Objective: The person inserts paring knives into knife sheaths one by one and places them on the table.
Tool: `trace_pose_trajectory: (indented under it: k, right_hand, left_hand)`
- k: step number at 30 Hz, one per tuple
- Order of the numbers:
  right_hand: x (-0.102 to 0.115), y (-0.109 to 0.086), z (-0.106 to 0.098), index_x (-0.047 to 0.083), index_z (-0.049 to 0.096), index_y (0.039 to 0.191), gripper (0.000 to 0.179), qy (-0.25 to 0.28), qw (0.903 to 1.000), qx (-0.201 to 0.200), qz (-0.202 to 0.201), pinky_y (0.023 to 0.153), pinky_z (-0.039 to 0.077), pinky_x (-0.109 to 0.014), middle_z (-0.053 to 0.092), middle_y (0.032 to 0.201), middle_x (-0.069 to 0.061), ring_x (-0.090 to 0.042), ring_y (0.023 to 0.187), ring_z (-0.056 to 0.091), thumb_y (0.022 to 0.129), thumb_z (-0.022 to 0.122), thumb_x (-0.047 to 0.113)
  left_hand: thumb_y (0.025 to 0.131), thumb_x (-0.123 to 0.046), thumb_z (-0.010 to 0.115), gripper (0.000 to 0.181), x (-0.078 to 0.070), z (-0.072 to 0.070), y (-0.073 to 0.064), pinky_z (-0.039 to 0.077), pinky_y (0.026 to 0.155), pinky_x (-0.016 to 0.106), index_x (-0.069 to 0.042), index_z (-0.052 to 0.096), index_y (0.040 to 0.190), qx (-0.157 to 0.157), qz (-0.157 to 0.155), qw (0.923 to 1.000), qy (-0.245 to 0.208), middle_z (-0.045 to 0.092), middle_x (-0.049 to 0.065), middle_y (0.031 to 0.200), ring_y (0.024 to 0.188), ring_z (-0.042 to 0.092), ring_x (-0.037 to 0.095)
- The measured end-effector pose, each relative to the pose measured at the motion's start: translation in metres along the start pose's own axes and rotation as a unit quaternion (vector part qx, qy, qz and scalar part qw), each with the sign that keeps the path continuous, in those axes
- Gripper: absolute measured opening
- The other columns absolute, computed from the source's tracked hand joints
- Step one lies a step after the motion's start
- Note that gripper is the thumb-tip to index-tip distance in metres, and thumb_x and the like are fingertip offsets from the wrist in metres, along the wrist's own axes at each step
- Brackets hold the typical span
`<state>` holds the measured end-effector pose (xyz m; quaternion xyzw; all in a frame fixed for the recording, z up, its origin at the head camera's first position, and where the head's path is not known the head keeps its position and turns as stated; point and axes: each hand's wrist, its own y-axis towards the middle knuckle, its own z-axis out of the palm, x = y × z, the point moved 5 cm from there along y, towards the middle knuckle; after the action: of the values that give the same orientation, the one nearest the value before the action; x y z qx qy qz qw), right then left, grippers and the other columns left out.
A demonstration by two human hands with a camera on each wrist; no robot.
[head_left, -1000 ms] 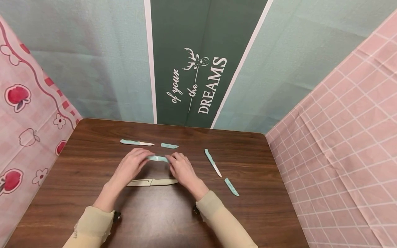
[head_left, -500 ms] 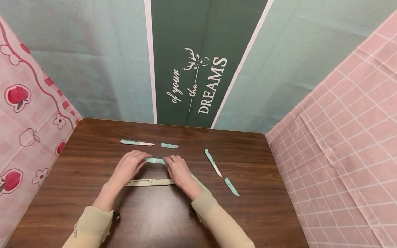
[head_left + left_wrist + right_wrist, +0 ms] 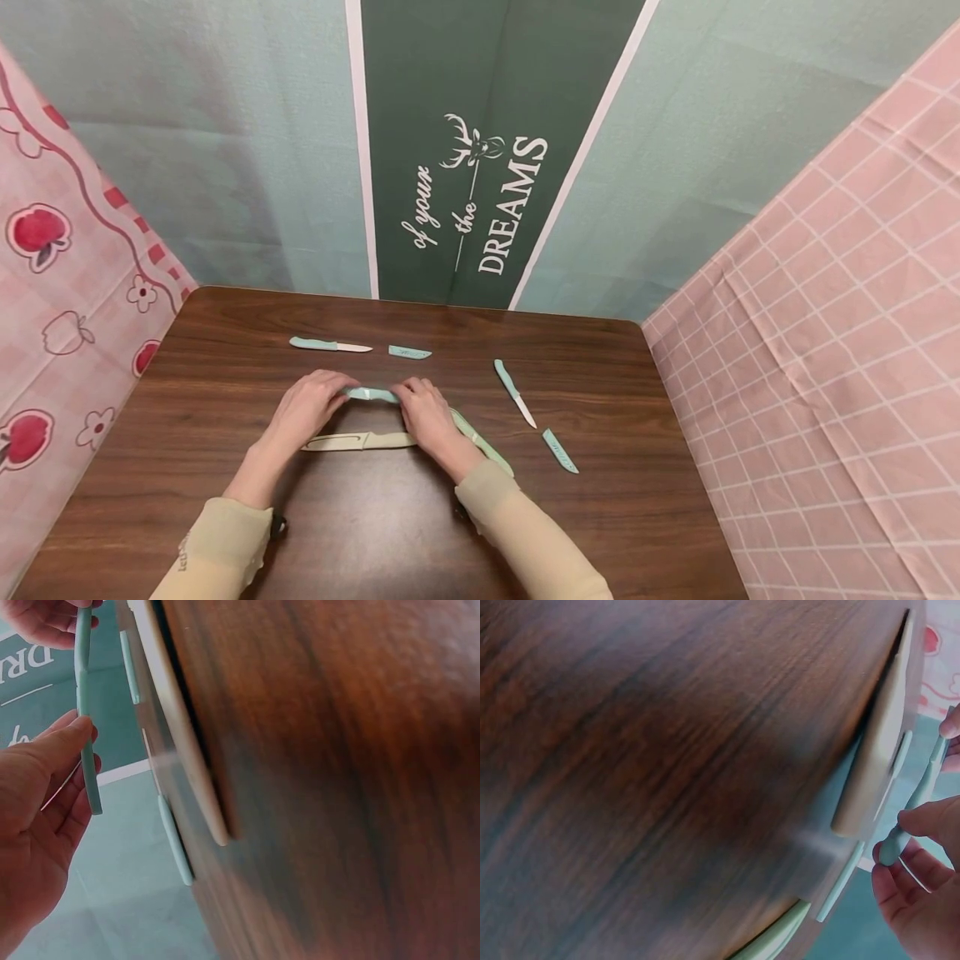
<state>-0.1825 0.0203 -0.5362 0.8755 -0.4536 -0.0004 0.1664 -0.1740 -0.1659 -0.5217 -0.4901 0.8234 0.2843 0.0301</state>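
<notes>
Both hands hold a light-blue paring knife level above the table, its blade hidden in a matching sheath. My left hand pinches the sheath end between thumb and fingers. At the rounded end of the handle, my right hand grips with thumb and fingertips. Sheath and handle meet in one line in the left wrist view. Closer to the person lies a beige sheathed knife, partly covered by the right hand. A light-green sheathed knife lies by the right forearm, which hides part of it.
At the back lie a bare light-blue knife and its separate sheath. Another bare light-blue knife lies to the right, with a loose sheath beyond its tip. Fabric walls surround the wooden table.
Both hands and the held paring knife have moved slightly left and towards the person. More of the light-green knife shows from behind the right forearm. The other knives lie unmoved.
</notes>
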Motion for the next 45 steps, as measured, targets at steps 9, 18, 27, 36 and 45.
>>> trace_pose_trajectory:
  k: [9, 18, 27, 36, 45]
  right_hand:
    - [0.0, 0.001, 0.008, 0.017, 0.071, 0.113, 0.018, 0.002, 0.9998, 0.009, 0.015, 0.082, 0.058, -0.03, 0.066, 0.109, -0.002, -0.018, 0.1, 0.063, 0.097, 0.063, 0.012]
    - [0.002, 0.002, 0.009, 0.016, 0.072, 0.113, 0.018, -0.007, 0.9996, 0.026, 0.013, 0.085, 0.057, -0.029, 0.066, 0.109, -0.003, -0.019, 0.101, 0.062, 0.099, 0.061, 0.013]
    - [0.002, 0.004, 0.01, 0.016, 0.072, 0.113, 0.019, -0.02, 0.9992, 0.033, 0.01, 0.088, 0.056, -0.028, 0.068, 0.109, -0.003, -0.018, 0.101, 0.063, 0.1, 0.059, 0.013]
    - [0.002, 0.007, 0.012, 0.015, 0.073, 0.113, 0.02, -0.019, 0.9983, 0.054, 0.015, 0.087, 0.056, -0.027, 0.068, 0.11, -0.003, -0.018, 0.101, 0.063, 0.1, 0.059, 0.012]
    - [0.002, 0.009, 0.015, 0.015, 0.073, 0.111, 0.019, -0.02, 0.9981, 0.055, 0.02, 0.084, 0.057, -0.026, 0.069, 0.109, -0.003, -0.018, 0.099, 0.063, 0.098, 0.06, 0.011]
  left_hand:
    - [0.081, -0.004, 0.08, 0.023, 0.007, 0.007, -0.005, 0.057, 0.081, 0.045, -0.009, 0.074, 0.103, 0.03, -0.037, 0.9988, -0.005, 0.076, 0.007, 0.101, 0.096, 0.07, 0.027]
    - [0.083, -0.005, 0.08, 0.022, 0.01, 0.011, -0.008, 0.057, 0.077, 0.046, -0.01, 0.074, 0.104, 0.054, -0.065, 0.9964, -0.005, 0.075, 0.006, 0.104, 0.095, 0.07, 0.028]
    - [0.081, -0.004, 0.081, 0.024, 0.01, 0.011, -0.007, 0.057, 0.078, 0.046, -0.01, 0.074, 0.103, 0.067, -0.078, 0.9947, -0.009, 0.075, 0.007, 0.104, 0.096, 0.07, 0.029]
    - [0.083, -0.004, 0.079, 0.022, 0.014, 0.014, -0.007, 0.057, 0.076, 0.047, -0.011, 0.074, 0.102, 0.09, -0.099, 0.9909, -0.009, 0.075, 0.007, 0.105, 0.099, 0.069, 0.029]
    - [0.083, -0.003, 0.079, 0.021, 0.017, 0.018, -0.006, 0.057, 0.075, 0.048, -0.01, 0.073, 0.103, 0.101, -0.102, 0.9896, -0.008, 0.075, 0.007, 0.104, 0.097, 0.07, 0.03]
